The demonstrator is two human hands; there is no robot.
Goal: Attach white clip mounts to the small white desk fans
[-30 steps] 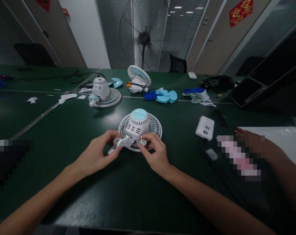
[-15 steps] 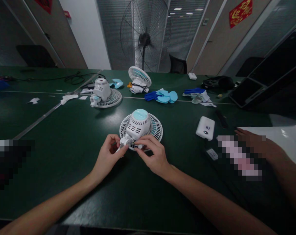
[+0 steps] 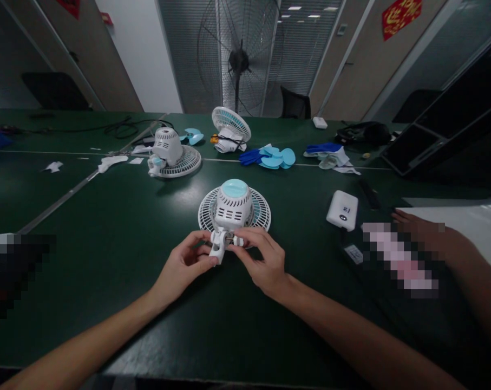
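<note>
A small white fan (image 3: 234,208) with a light-blue cap lies grille-down on the dark green table in front of me. At its near side is a white clamp bracket (image 3: 217,246) attached to the motor housing. My left hand (image 3: 189,261) pinches this bracket from the left. On the other side, my right hand (image 3: 263,259) grips a white knob (image 3: 239,239) between thumb and fingers. A thin metal screw shaft shows between the knob and the bracket. Part of the fan's grille (image 3: 207,211) is hidden behind the housing and my fingers.
Another fan (image 3: 169,149) lies grille-down at back left, and a third (image 3: 231,130) rests tilted behind. Blue fan blades (image 3: 277,157) and gloves (image 3: 326,154) lie farther back. A white power bank (image 3: 342,210) sits right, near another person's hand (image 3: 427,230).
The bracket and both hands have shifted slightly right, and the fan has turned a little. The bracket's arm now points more toward me, and the screw shaft beside the knob shows more clearly.
</note>
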